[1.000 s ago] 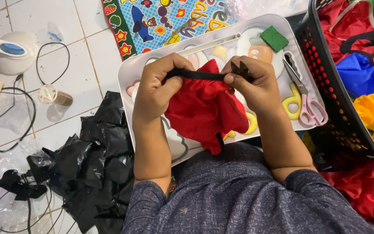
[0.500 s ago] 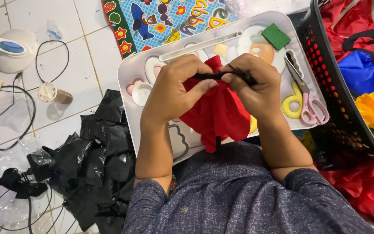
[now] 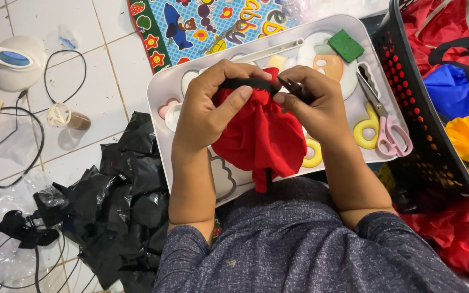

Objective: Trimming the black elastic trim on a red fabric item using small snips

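A gathered piece of red cloth (image 3: 261,144) hangs between both hands above a white tray (image 3: 161,92). My left hand (image 3: 213,106) pinches the cloth's bunched top and a black band (image 3: 248,83) that runs along it. My right hand (image 3: 313,103) grips the other end of the band, with a dark strip poking out between its fingers. The cloth's lower folds rest over the tray's front edge and my lap.
The tray holds yellow and pink scissors (image 3: 378,127), a green sponge piece (image 3: 346,45) and pale cut-out shapes. A black basket (image 3: 422,108) of coloured fabric stands to the right. Black cloth pieces (image 3: 112,201) lie left. A kettle (image 3: 6,62), cables and a patterned mat (image 3: 202,24) lie beyond.
Both hands have drawn closer together, bunching the red cloth tighter along the black band. The cloth hangs more gathered than before.
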